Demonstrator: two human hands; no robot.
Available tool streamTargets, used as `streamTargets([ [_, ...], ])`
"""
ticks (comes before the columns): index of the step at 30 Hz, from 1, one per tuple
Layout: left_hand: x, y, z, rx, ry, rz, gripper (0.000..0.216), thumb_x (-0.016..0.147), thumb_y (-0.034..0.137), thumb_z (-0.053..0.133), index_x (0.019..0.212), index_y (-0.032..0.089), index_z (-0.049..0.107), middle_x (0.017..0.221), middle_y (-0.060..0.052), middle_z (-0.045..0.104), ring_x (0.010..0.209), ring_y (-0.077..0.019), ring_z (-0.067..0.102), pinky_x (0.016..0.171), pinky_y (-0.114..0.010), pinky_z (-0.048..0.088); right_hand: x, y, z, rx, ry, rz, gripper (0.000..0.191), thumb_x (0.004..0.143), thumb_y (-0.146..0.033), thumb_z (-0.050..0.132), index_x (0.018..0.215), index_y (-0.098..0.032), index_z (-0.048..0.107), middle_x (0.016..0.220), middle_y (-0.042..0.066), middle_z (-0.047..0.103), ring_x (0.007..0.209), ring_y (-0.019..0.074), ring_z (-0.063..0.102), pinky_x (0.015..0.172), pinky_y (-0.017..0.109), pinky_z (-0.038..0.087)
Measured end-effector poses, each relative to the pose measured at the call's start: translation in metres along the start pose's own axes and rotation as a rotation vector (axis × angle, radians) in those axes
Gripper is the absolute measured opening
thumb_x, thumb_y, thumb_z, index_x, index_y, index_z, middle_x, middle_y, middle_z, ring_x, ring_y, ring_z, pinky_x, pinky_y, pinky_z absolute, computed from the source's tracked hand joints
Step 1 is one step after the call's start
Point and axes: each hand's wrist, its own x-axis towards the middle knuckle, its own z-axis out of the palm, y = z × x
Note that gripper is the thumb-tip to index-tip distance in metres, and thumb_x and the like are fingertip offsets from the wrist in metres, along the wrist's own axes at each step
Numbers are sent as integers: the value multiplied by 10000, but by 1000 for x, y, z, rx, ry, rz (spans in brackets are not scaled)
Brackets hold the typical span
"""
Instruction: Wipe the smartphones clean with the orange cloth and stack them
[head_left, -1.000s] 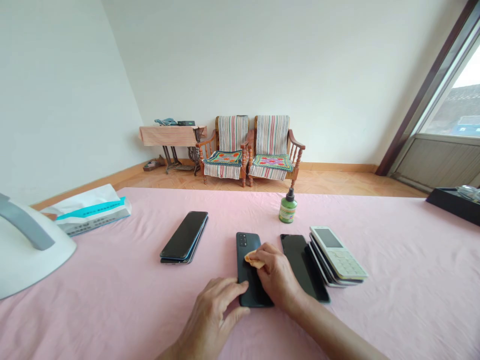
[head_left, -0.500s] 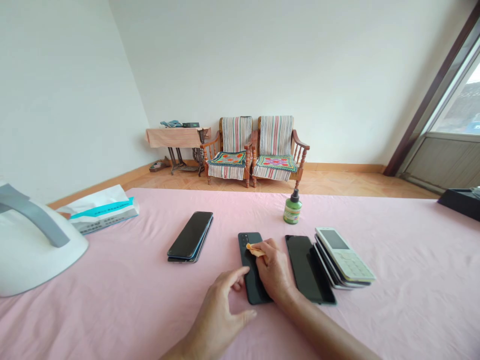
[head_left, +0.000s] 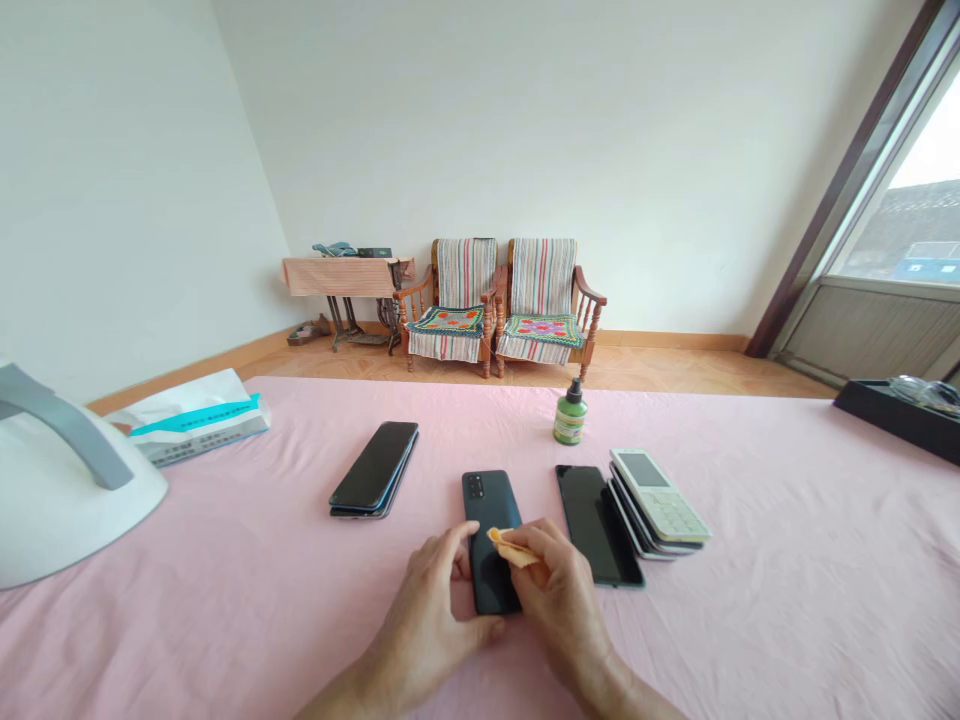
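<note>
A dark smartphone point(head_left: 487, 575) lies back side up on the pink cloth, its camera block at the far end. My left hand point(head_left: 427, 600) braces it, with the index finger along its left edge and the thumb against its near end. In my right hand point(head_left: 555, 580) is a folded yellowish cloth point(head_left: 514, 550), pinched between the fingers and pressed on the middle of the phone's back. Part of the phone's right side is hidden by that hand. To the right lies a black smartphone point(head_left: 596, 520) with its screen up.
A white keypad phone point(head_left: 660, 495) tops a stack beside the black phone. Two stacked phones point(head_left: 375, 465) lie to the left. Behind stands a green bottle point(head_left: 570, 418). A white appliance point(head_left: 82, 510) and a tissue pack point(head_left: 202, 415) sit far left, a black box point(head_left: 896, 415) far right.
My right hand has drawn the yellowish cloth from near the camera block down to the middle of the phone's back. My left thumb has come against the phone's near end. The view has shifted slightly right.
</note>
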Motion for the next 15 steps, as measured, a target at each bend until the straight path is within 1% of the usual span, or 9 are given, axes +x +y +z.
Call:
streamTargets([
  [2, -2, 3, 1, -44, -17, -26, 780, 565, 115, 753, 1291, 150, 469, 932, -37, 601, 905, -214, 536, 875, -322, 414, -2, -2, -4, 69, 23, 57, 181, 793, -141, 538, 820, -193, 710, 774, 29, 616, 715, 164, 597, 633, 238, 438],
  [3, -3, 4, 1, -72, -35, -32, 796, 584, 127, 741, 1321, 143, 441, 870, -16, 593, 844, -195, 543, 828, -305, 430, -4, -2, -6, 93, 30, 82, 164, 804, -169, 547, 819, -193, 709, 772, 29, 616, 712, 166, 594, 632, 241, 438],
  [5, -4, 6, 0, -141, -87, -51, 844, 636, 161, 710, 1396, 135, 345, 755, 32, 547, 698, -153, 531, 697, -271, 443, -9, 0, -10, 125, 26, 119, 148, 814, -197, 558, 809, -196, 706, 765, 28, 616, 709, 168, 591, 631, 243, 439],
  [7, -2, 5, -2, -207, -144, -87, 908, 674, 192, 685, 1454, 128, 226, 691, 66, 500, 588, -119, 488, 582, -242, 411, -16, 3, -12, 140, 2, 128, 141, 814, -194, 563, 813, -197, 704, 767, 29, 615, 723, 173, 597, 638, 247, 446],
  [9, 2, 2, -5, -247, -197, -121, 948, 685, 208, 684, 1472, 111, 164, 655, 82, 477, 549, -103, 456, 538, -225, 374, -23, 6, -11, 138, -37, 108, 152, 803, -153, 559, 828, -194, 703, 786, 36, 619, 745, 178, 607, 658, 256, 457],
  [11, 6, 1, -8, -262, -240, -149, 962, 682, 206, 689, 1472, 79, 155, 628, 88, 468, 546, -98, 441, 531, -218, 355, -26, 8, -10, 98, -94, 76, 209, 768, -76, 550, 829, -196, 709, 799, 40, 624, 753, 178, 614, 670, 262, 459],
  [13, 10, 0, -10, -266, -265, -178, 960, 676, 195, 690, 1466, 50, 163, 618, 88, 468, 548, -97, 440, 529, -215, 350, -24, 6, -8, 1, -154, 29, 300, 726, 1, 536, 830, -211, 722, 812, 38, 632, 766, 176, 614, 688, 270, 452],
  [15, 12, 0, -11, -279, -287, -191, 951, 668, 166, 681, 1461, 45, 171, 619, 88, 470, 540, -95, 443, 516, -210, 346, -16, 4, -5, -155, -199, -60, 373, 707, 47, 527, 843, -234, 730, 838, 35, 641, 812, 184, 601, 739, 296, 436],
])
